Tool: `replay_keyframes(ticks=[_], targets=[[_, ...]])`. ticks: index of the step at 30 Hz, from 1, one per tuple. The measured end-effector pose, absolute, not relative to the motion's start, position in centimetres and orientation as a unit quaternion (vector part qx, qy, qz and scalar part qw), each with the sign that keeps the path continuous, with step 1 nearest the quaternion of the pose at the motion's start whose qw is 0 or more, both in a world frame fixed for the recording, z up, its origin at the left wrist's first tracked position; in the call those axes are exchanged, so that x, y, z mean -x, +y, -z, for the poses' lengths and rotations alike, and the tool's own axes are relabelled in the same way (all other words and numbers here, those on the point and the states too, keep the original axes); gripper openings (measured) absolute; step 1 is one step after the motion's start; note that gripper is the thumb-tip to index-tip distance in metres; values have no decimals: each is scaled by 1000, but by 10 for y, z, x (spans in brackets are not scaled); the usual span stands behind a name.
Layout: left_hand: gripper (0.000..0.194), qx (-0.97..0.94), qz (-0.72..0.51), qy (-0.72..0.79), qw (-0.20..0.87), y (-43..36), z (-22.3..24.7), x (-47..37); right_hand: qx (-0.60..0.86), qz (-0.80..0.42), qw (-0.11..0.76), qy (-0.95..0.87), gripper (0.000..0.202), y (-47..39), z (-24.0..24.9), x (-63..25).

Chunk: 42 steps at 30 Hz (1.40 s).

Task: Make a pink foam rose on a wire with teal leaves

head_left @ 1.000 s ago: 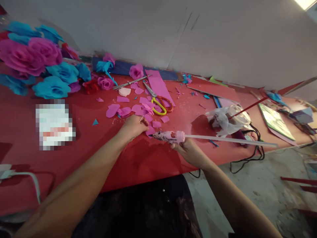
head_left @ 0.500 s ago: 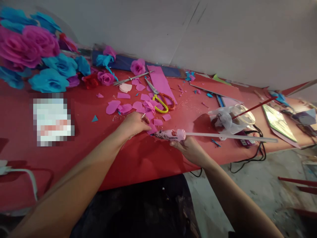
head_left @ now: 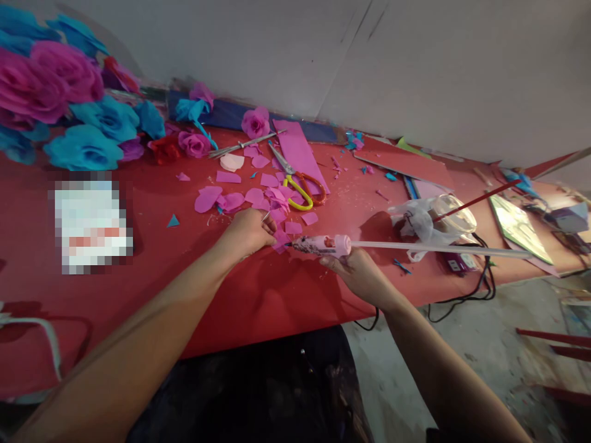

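Note:
My right hand point(head_left: 357, 271) is wrapped round a pink glue gun point(head_left: 323, 245), with a long clear glue stick point(head_left: 438, 248) running out of its back to the right. The gun's dark tip points left, at a pink paper piece point(head_left: 280, 242) beside my left hand point(head_left: 249, 232). The fingers of my left hand are pinched together, and a thin wire point(head_left: 265, 216) shows between them. Pink paper petals point(head_left: 209, 199) and squares lie scattered just beyond that hand. Scissors point(head_left: 300, 184) with yellow and orange handles rest on the pink strip's edge.
Paper flowers point(head_left: 90, 147) fill the back left of the red table point(head_left: 231, 307). A blurred white box point(head_left: 90, 227) lies at the left. To the right are a plastic bag point(head_left: 418, 218), black cables point(head_left: 489, 277) and a shiny panel point(head_left: 521, 227). A wall stands behind.
The glue gun and my right hand have shifted slightly right and up. The glue stick's far end has moved right. The view has turned a little, so things at the left sit further left.

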<state>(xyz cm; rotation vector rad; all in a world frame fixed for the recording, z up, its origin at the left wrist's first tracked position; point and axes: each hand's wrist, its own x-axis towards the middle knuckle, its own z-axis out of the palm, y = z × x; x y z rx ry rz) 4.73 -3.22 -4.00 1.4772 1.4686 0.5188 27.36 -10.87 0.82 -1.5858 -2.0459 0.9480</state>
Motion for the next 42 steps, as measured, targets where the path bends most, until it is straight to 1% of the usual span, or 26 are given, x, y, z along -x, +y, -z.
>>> replay_keyframes(ticks=[7, 11, 13, 15, 16, 17, 19, 20, 22, 24, 25, 27, 29, 30, 31, 32, 33, 34, 35, 38, 40, 42], targets=[[20, -600, -228, 599, 478, -34, 39, -47, 577, -337, 230, -708, 20, -105, -7, -274], [20, -603, -228, 597, 477, -35, 38, -47, 544, -383, 251, -703, 27, -107, -14, -270], [19, -598, -234, 596, 483, -35, 39, -47, 536, -382, 255, -708, 29, -104, -18, -274], [19, -582, -250, 592, 498, -35, 39, -47, 566, -317, 246, -720, 31, -94, -20, -285], [19, -569, -259, 588, 513, -35, 37, -46, 597, -252, 223, -728, 33, -87, -19, -292], [19, -552, -270, 584, 530, -35, 35, -46, 625, -174, 187, -738, 35, -78, -17, -300], [18, -512, -301, 574, 565, -35, 28, -43, 663, -24, 48, -747, 34, -56, -10, -315], [19, -492, -320, 568, 577, -35, 24, -41, 668, 1, 22, -744, 32, -45, -7, -321], [20, -460, -363, 556, 590, -34, 16, -35, 677, 30, -2, -735, 28, -26, -3, -327], [23, -442, -398, 542, 594, -32, 9, -30, 690, 44, -2, -723, 26, -13, -4, -324], [24, -437, -408, 537, 595, -32, 7, -27, 697, 54, 0, -715, 27, -11, -7, -319], [26, -436, -422, 530, 593, -31, 3, -24, 698, 70, 25, -712, 37, -12, -17, -302], [29, -448, -430, 520, 587, -33, 0, -23, 655, 51, 90, -748, 46, -17, -30, -276], [30, -457, -431, 513, 585, -34, -1, -23, 612, 4, 131, -780, 45, -20, -37, -261], [31, -468, -429, 507, 583, -35, -3, -24, 554, -69, 151, -816, 40, -21, -44, -247], [33, -477, -426, 501, 583, -36, -4, -25, 506, -148, 161, -834, 36, -21, -49, -233], [34, -485, -421, 497, 584, -37, -5, -26, 469, -231, 147, -839, 32, -20, -54, -221], [36, -491, -416, 494, 585, -37, -6, -26, 454, -291, 128, -832, 30, -18, -57, -212], [38, -494, -411, 491, 588, -38, -7, -27, 450, -325, 111, -824, 27, -16, -59, -205], [41, -492, -404, 490, 596, -39, -8, -28, 446, -362, 85, -814, 18, -9, -57, -197], [44, -487, -403, 493, 598, -40, -8, -29, 437, -367, 93, -816, 14, -6, -53, -199], [45, -482, -417, 487, 598, -40, -8, -29, 447, -374, 127, -803, 12, -3, -49, -203]])
